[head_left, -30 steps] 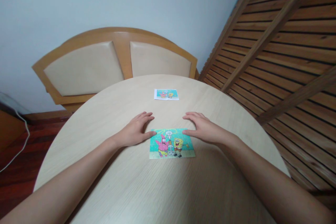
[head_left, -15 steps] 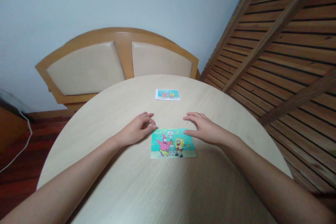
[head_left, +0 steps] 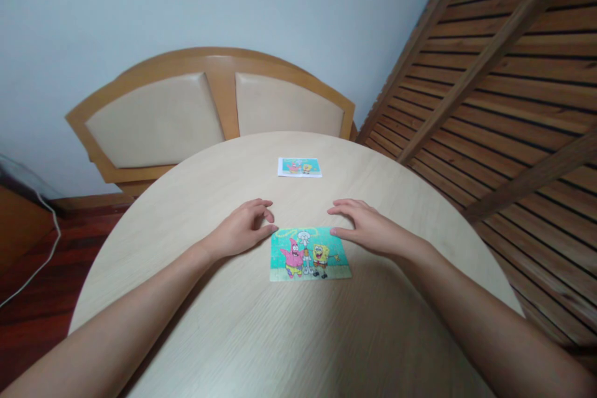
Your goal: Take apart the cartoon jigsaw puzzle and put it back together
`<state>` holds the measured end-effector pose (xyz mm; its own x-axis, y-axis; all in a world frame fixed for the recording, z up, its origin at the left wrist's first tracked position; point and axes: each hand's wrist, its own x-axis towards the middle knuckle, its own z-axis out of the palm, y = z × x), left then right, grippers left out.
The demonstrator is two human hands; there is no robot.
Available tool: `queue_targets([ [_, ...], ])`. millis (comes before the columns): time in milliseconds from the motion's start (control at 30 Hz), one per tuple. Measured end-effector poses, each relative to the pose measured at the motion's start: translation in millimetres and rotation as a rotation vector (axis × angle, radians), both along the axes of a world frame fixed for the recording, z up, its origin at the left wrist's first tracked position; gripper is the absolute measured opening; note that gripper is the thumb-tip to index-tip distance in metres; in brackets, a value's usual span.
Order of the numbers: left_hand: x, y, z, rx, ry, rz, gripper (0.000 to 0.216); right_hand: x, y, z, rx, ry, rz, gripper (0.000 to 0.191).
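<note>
A small assembled cartoon jigsaw puzzle [head_left: 310,254] with a teal background lies flat on the round pale wooden table [head_left: 280,336]. My left hand [head_left: 242,230] rests on the table at the puzzle's upper left corner, fingers slightly curled, thumb and forefinger touching the corner. My right hand [head_left: 368,227] lies flat at the upper right corner, fingers spread, thumb on the puzzle's edge. Neither hand holds anything.
A small printed picture [head_left: 299,166] of the same cartoon lies farther back on the table. Behind the table stands a wooden bench back [head_left: 214,106] with two beige padded panels. A slatted wooden wall [head_left: 513,74] runs along the right. A white cable [head_left: 41,249] trails on the floor at left.
My left thumb has drawn back from the puzzle's top edge to its corner and the fingers have curled a little. The right hand has barely moved. The view has shifted slightly.
</note>
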<state>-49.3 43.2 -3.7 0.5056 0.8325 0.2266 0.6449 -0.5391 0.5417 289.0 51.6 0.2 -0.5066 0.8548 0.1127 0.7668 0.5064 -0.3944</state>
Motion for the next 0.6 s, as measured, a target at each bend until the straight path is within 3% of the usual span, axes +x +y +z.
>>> queue_targets([
  [300, -3.2, 1.2, -8.0, 0.011, 0.040, 0.010, 0.018, -2.4, -2.3, 3.8, -0.008, -0.006, -0.008, 0.048],
  [600, -0.6, -0.6, -5.1, -0.004, 0.035, 0.014, 0.016, -3.1, -1.5, 2.7, 0.007, -0.016, -0.002, 0.046],
])
